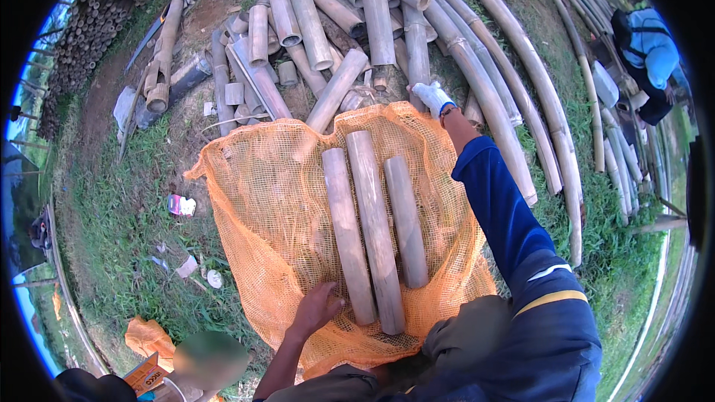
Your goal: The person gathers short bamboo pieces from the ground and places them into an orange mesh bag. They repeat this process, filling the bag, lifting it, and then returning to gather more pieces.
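An orange mesh sack (253,201) lies spread on the ground before me. Three cut bamboo tubes rest side by side on it: a left tube (348,234), a longer middle tube (375,231) and a shorter right tube (406,223). My left hand (319,308), bare, is low over the mesh beside the left tube's near end, fingers apart and holding nothing. My right hand (432,98), in a whitish glove, reaches past the sack's far edge. Its fingers close round the near end of a bamboo piece (415,48) in the pile; the glove partly hides the grip.
Cut bamboo tubes (309,26) lie heaped beyond the sack. Long bamboo poles (514,45) curve along the right. A saw (147,41) leans at the far left. Litter (181,205) dots the grass. One person (655,52) bends at far right; another (211,361) is close at lower left.
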`<state>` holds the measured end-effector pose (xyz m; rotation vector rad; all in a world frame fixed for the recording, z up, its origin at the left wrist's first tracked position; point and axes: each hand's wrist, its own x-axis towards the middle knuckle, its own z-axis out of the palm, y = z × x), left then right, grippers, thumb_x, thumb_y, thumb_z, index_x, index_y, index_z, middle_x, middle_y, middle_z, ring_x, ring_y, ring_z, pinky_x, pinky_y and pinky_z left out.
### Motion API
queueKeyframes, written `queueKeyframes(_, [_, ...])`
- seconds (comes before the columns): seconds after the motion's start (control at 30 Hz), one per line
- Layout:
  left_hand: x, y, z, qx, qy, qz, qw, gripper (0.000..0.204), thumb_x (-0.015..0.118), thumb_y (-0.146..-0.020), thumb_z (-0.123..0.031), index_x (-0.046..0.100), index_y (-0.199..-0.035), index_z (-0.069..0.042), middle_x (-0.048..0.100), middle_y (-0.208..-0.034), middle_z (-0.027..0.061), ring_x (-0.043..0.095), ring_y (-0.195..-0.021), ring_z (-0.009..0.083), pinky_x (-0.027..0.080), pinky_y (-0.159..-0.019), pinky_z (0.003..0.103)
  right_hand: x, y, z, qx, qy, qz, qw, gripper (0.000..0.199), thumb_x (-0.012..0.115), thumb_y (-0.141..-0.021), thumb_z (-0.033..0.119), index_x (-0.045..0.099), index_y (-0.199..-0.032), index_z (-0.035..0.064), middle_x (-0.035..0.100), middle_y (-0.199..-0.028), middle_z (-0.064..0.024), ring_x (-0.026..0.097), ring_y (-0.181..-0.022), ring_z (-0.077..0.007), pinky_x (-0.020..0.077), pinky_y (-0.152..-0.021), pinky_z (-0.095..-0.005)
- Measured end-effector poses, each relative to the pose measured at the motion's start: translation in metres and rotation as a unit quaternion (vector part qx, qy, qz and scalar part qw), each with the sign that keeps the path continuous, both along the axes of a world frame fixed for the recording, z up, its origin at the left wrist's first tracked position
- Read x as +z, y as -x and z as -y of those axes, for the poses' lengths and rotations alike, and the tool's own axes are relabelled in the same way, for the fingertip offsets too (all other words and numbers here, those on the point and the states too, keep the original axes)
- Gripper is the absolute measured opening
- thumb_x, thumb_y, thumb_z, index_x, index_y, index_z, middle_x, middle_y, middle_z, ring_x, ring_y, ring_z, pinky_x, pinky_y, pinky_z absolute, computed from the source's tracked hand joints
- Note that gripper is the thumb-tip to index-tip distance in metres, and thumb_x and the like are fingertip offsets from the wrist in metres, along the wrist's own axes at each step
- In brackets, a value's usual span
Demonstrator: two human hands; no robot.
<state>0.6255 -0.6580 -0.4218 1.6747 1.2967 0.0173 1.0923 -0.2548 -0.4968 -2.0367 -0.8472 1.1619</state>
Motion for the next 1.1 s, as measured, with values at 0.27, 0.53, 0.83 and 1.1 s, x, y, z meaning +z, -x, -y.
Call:
queueKeyframes(0.27, [-0.011,0.017,0.016,0.013,-0.015,0.014,1.000,0.050,0.077,-0.094,-0.027,0.062,-0.133,0.000,0.068,-0.114,0.0217,0.070,-0.101,0.0400,0.058,-0.087,0.048,0.076,-0.047,0.001,-0.070,-0.108,0.080,0.988,0.085,0.084,-0.082,0.041,0.051,-0.140,-0.0116,0.062,-0.137,-0.0315,0.065,-0.125,-0.0397,0.0539,-0.100,-0.0464])
queueKeyframes(0.53, [-0.015,0.004,-0.007,-0.022,0.011,0.004,1.000,0.051,0.077,-0.094,-0.027,0.061,-0.134,-0.001,0.068,-0.114,0.0222,0.070,-0.100,0.0404,0.057,-0.086,0.049,0.210,-0.045,0.051,-0.080,-0.364,0.183,0.910,0.068,0.086,-0.088,0.045,0.059,-0.118,-0.0109,0.072,-0.093,-0.0188,0.073,-0.084,-0.0240,0.0609,-0.070,-0.0384])
queueKeyframes(0.83, [0.008,-0.016,-0.029,0.047,-0.023,0.116,0.992,0.051,0.073,-0.099,-0.025,0.057,-0.142,-0.002,0.068,-0.122,0.0203,0.071,-0.109,0.0321,0.058,-0.091,0.044,0.232,0.080,0.206,0.190,-0.237,-0.068,0.950,0.107,0.078,-0.092,0.059,0.029,-0.156,-0.0094,0.056,-0.141,-0.0273,0.060,-0.128,-0.0307,0.0521,-0.105,-0.0383])
queueKeyframes(1.1, [0.012,-0.028,-0.075,0.329,0.066,0.317,0.887,0.077,0.074,-0.102,-0.027,0.032,-0.162,-0.003,0.057,-0.143,0.0220,0.061,-0.124,0.0284,0.051,-0.101,0.037,0.124,0.179,0.385,0.381,0.228,-0.180,0.878,0.091,0.074,-0.093,0.062,0.041,-0.142,-0.0064,0.055,-0.137,-0.0329,0.059,-0.130,-0.0408,0.0491,-0.103,-0.0450])
